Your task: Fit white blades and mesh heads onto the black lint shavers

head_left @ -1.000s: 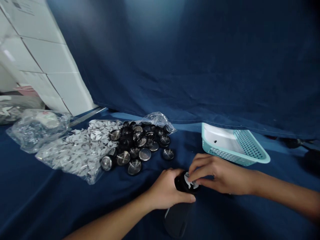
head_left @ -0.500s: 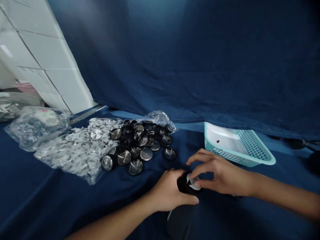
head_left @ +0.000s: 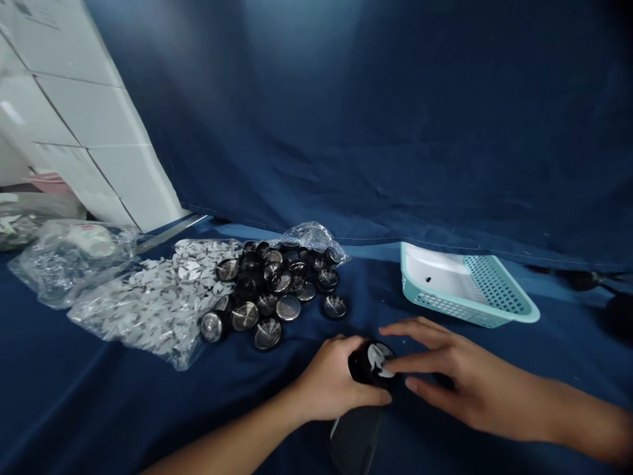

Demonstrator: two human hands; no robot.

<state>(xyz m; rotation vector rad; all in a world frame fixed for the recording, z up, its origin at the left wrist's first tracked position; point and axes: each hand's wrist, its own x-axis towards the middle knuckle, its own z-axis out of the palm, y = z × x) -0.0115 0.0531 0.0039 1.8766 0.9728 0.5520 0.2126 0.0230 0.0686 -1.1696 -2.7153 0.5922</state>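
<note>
A black round-headed fitting [head_left: 370,361] is gripped closed in the left hand [head_left: 336,379], and its dark cylindrical body [head_left: 353,439] extends downward toward the near edge of the view. A white piece [head_left: 382,361] is seen on the fitting's end face. The right hand [head_left: 465,376] is held partly open, with nothing grasped; its index fingertip [head_left: 390,359] is placed at the white piece, though contact cannot be confirmed. As far as is shown, only this fitting is being handled, while a heap of black-rimmed metal mesh discs [head_left: 270,290] is left on the blue cloth [head_left: 99,409], beside a clear plastic bag of white pieces [head_left: 158,303]. A teal plastic basket [head_left: 494,284] is placed beyond the right hand.
</note>
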